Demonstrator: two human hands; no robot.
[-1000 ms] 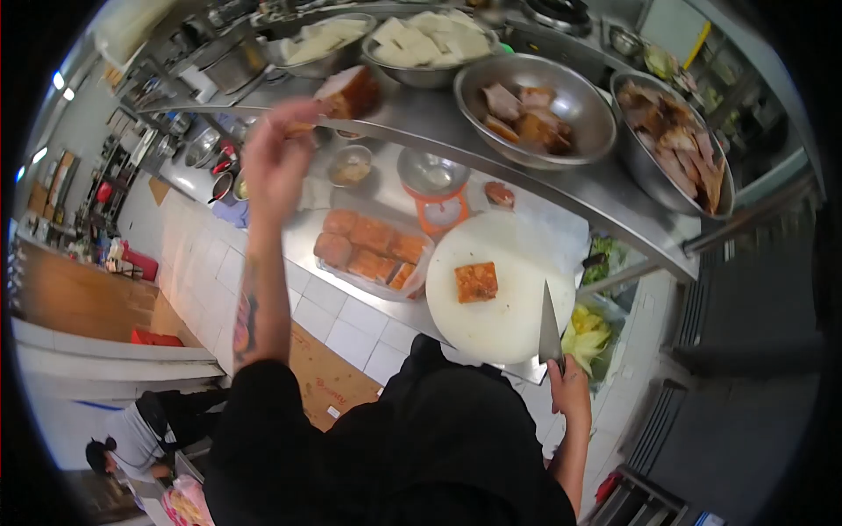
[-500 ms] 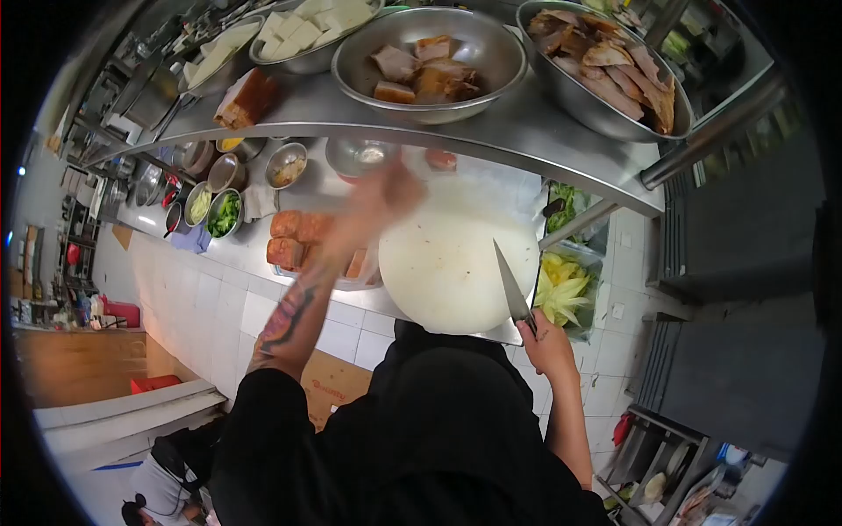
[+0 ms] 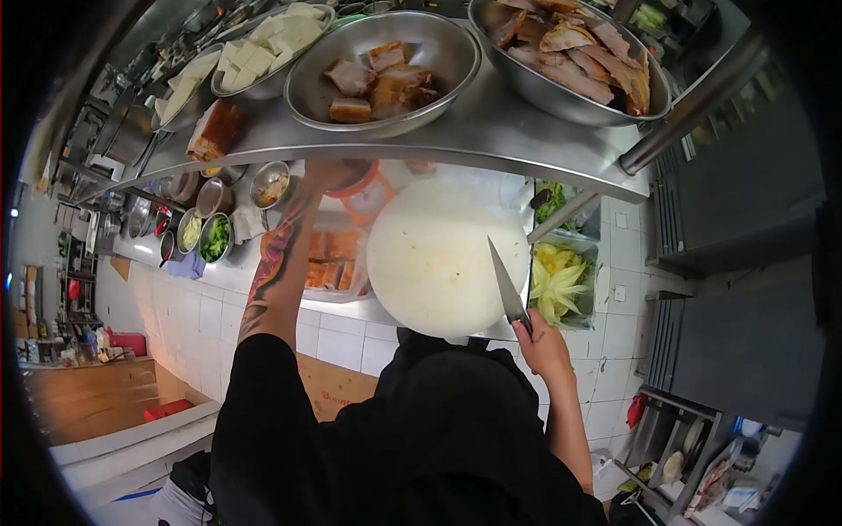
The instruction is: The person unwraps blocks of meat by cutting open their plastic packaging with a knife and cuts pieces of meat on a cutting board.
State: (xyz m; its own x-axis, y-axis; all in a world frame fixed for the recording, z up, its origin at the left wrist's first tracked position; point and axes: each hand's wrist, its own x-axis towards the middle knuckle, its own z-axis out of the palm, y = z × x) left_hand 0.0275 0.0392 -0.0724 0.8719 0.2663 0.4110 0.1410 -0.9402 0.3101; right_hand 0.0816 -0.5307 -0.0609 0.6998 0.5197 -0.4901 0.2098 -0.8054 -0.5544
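My right hand [image 3: 545, 344] is closed around the handle of a knife [image 3: 503, 282]. Its pointed blade lies over the right side of a round white cutting board [image 3: 430, 263], tip pointing away from me. My left hand [image 3: 328, 175] reaches beneath the steel shelf, beside a reddish-orange round container [image 3: 358, 182] at the board's far left. The shelf edge and shadow hide most of its fingers, so its grip does not show. Close to my left forearm is a clear tub of browned square meat blocks [image 3: 331, 261].
Overhead, the steel shelf [image 3: 561, 158] carries a bowl of meat chunks [image 3: 382, 114], a bowl of sliced meat [image 3: 570, 101], white blocks [image 3: 272, 48] and a loose meat piece [image 3: 215, 130]. Small bowls with chopped greens [image 3: 215, 238] stand left; yellow leaves [image 3: 560, 282] fill a bin right.
My left hand has moved left and away from me, from above the board's far left edge to under the shelf. The knife stays nearly still in my right hand. The view has shifted slightly.
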